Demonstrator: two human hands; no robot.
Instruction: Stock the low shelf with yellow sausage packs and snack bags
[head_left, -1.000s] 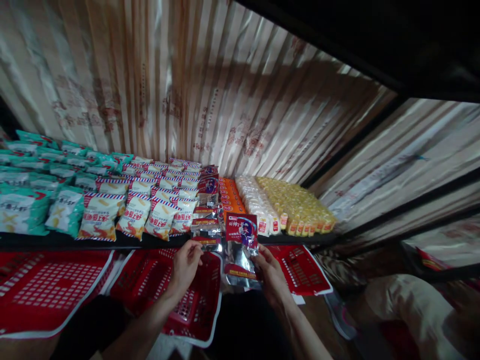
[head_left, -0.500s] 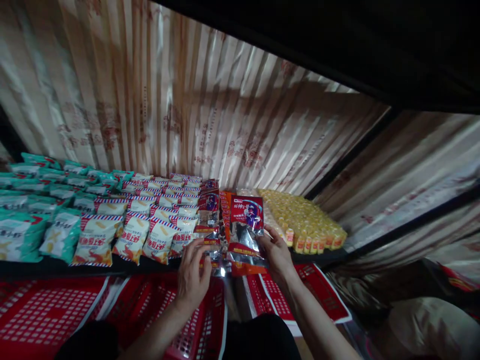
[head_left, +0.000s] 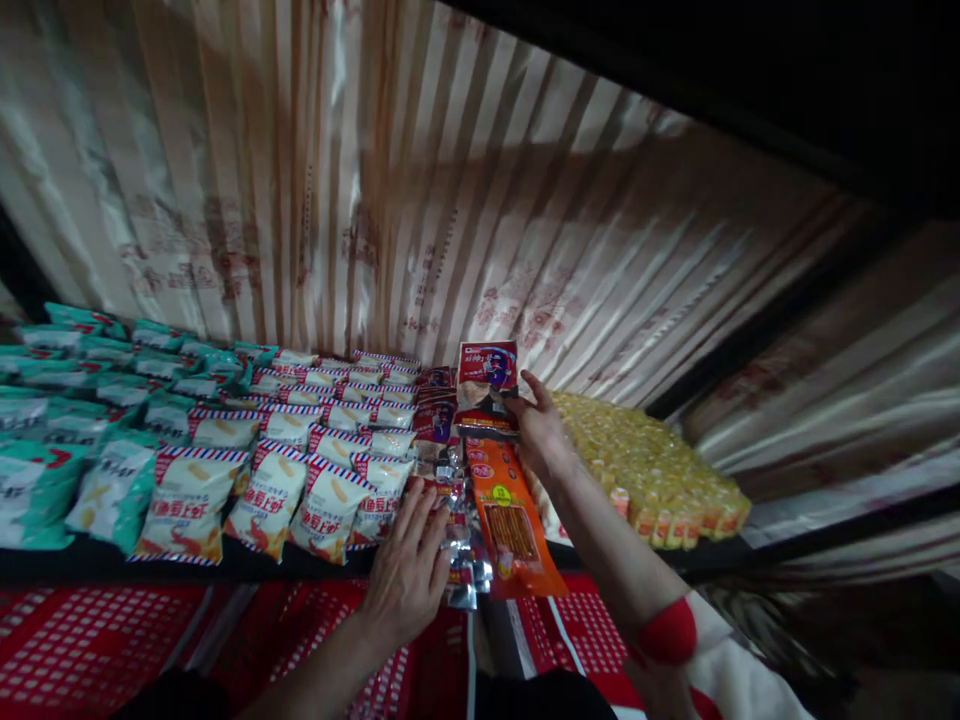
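Note:
My right hand [head_left: 541,430] pinches the right edge of a dark red snack packet [head_left: 486,388], raised toward the back of the shelf with its printed front facing me. Below that packet, an orange snack packet [head_left: 514,525] lies at the shelf's front. My left hand [head_left: 409,565] lies with its fingers stretched over the front of a row of dark red packets [head_left: 435,420], whose silvery ends stick out past the shelf edge. Just left of this row stand white snack bags [head_left: 330,500] with striped tops.
Green snack bags [head_left: 116,480] fill the left of the shelf. On the right are tightly packed small yellow packages [head_left: 652,470]. Red plastic baskets [head_left: 90,625] stand below the front edge. A pleated curtain [head_left: 300,200] hangs behind, and a dark beam crosses above.
My right hand has carried the dark red packet away from me toward the back, uncovering the orange packet. My left hand stays on the front of the row, fingers now flatter.

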